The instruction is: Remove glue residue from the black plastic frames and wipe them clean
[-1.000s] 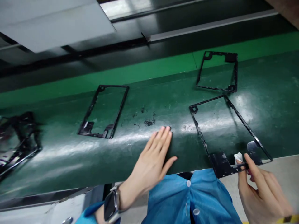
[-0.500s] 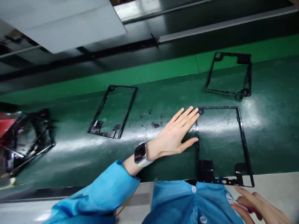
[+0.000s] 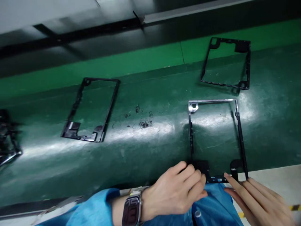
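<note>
A thin black rectangular plastic frame (image 3: 240, 138) sits at the near edge of the green bench, its near end jutting past the edge and its far end looking slightly raised. My left hand (image 3: 180, 188) has its fingers curled round the near left corner, wearing a watch (image 3: 131, 209) at the wrist. On the near right part of that frame, my right hand (image 3: 256, 197) grips the edge, index finger on top and thumb below. Whether the right palm holds anything else is hidden.
Another black frame (image 3: 110, 110) lies flat on the green bench (image 3: 160, 150) to the left. A third frame (image 3: 225, 84) rests at the back right. Black stringy scraps (image 3: 144, 124) lie mid-bench. Dark frames (image 3: 11, 150) are cut off at the left edge.
My left hand has come from the frame's far left corner to its near left corner, its flat fingers now curled. My right hand has moved up onto the near edge. The view has shifted.
</note>
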Tool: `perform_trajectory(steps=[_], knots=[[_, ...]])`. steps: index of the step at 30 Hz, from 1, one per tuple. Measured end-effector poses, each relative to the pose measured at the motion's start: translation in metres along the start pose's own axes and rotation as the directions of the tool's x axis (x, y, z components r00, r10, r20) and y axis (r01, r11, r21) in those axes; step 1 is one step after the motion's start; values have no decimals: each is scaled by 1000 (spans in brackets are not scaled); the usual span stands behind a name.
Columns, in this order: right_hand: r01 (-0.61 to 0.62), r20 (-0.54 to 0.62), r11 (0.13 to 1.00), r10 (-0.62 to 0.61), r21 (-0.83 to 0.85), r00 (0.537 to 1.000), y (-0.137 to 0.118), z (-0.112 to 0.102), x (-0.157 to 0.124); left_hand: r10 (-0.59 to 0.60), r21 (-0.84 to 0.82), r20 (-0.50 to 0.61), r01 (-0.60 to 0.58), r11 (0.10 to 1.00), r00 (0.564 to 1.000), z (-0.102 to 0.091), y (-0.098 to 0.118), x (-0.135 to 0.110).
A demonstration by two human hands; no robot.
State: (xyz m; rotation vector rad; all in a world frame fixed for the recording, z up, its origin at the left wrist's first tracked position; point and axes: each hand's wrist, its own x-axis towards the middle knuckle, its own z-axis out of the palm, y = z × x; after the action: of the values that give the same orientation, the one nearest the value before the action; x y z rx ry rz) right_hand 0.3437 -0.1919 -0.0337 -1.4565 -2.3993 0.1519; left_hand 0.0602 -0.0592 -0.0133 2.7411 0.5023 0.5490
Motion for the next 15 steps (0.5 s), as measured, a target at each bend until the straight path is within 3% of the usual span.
perform_trajectory(steps=[2, 4, 8, 12, 15], knots=[[50, 29, 998, -49, -37, 998, -3, 3, 1, -72, -2, -22, 72, 997, 997, 2, 2, 1], [16, 43, 999, -14, -36, 999, -7, 6, 3, -133, 5, -11, 133, 991, 991, 2, 2, 11], [-70, -76, 997, 68, -30, 995, -18, 14, 8, -137, 55, 89, 133, 990, 987, 3, 2, 33], [-103, -170, 995, 101, -4, 980, -25, 25, 10, -129, 90, 124, 118, 989, 984, 9, 3, 41], [-141, -235, 990, 144, 31, 961, -30, 31, 13, -226, -73, 59, 230, 970, 972, 0, -3, 42]])
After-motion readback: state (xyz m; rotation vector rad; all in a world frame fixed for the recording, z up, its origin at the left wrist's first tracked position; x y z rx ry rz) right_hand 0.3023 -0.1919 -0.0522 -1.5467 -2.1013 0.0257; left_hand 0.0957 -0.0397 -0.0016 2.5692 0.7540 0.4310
